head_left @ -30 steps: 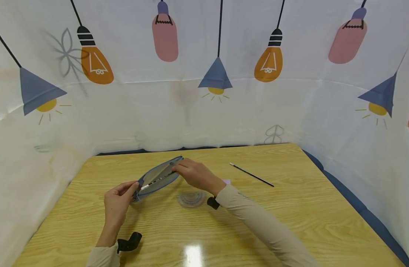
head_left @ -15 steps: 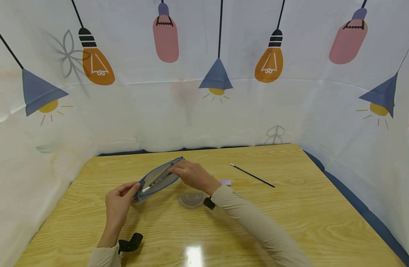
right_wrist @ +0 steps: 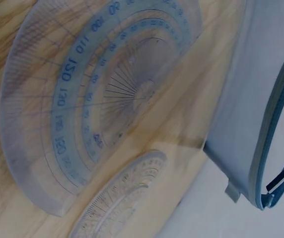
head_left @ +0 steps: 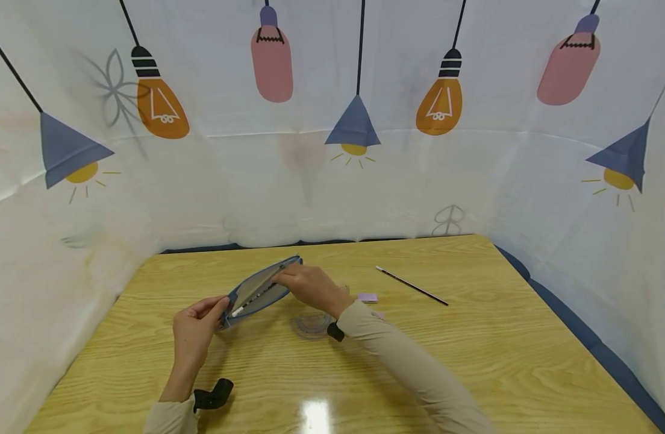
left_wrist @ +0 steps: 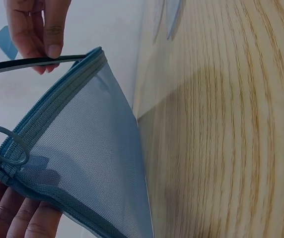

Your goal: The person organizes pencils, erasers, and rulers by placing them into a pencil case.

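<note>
A blue mesh zip pouch point(head_left: 264, 295) is held up at a slant over the table, its zip mouth spread wide. My left hand point(head_left: 194, 322) grips the pouch's near left end, beside the zip's ring pull point(left_wrist: 5, 145). With thumb and fingertips my right hand point(head_left: 313, 289) pinches a dark patterned pencil point(head_left: 252, 299) at the pouch's mouth. The pencil's white end points toward my left hand, and its other end is hidden by the right hand. In the right wrist view the pouch point(right_wrist: 246, 99) hangs beside the protractors, and the right hand is out of frame.
A clear protractor point(head_left: 309, 325) lies below the right hand, with a second, smaller protractor point(right_wrist: 124, 196) beside it. A purple-and-white eraser point(head_left: 367, 298) and another purple piece point(head_left: 379, 314) lie near the right sleeve. Another black pencil point(head_left: 411, 285) lies at the right.
My right hand has shifted slightly left and down along the pouch's mouth with the pencil. The purple eraser has come into view beside the sleeve. The left hand keeps its grip.
</note>
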Demonstrator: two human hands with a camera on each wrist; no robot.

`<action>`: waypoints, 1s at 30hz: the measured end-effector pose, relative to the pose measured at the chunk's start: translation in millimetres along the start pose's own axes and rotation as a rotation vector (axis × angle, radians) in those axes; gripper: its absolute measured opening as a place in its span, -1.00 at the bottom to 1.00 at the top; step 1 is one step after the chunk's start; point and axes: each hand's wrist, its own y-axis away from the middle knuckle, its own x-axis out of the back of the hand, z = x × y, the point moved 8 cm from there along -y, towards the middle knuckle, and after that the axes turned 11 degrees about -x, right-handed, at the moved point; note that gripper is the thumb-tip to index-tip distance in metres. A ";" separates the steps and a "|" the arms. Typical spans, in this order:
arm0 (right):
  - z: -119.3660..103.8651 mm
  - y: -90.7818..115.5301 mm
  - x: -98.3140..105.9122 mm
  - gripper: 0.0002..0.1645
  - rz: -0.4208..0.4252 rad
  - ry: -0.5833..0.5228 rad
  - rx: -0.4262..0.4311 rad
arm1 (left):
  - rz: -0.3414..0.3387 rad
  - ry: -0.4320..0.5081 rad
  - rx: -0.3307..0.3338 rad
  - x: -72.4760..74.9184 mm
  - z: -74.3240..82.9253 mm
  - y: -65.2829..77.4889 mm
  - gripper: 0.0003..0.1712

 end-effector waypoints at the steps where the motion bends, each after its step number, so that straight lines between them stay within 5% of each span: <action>1: 0.2 0.2 -1.1 -0.76 -0.001 0.002 -0.001 | -0.001 0.001 0.001 -0.2 -0.1 0.0 -0.63; 13: 3.6 -0.8 -10.2 -0.76 -0.008 0.032 -0.032 | -0.005 -0.003 0.007 0.3 0.0 -0.9 -0.61; 30: 3.1 -9.7 -25.3 -0.73 -0.130 0.119 -0.094 | -0.009 0.025 0.009 0.1 0.4 -0.7 -0.62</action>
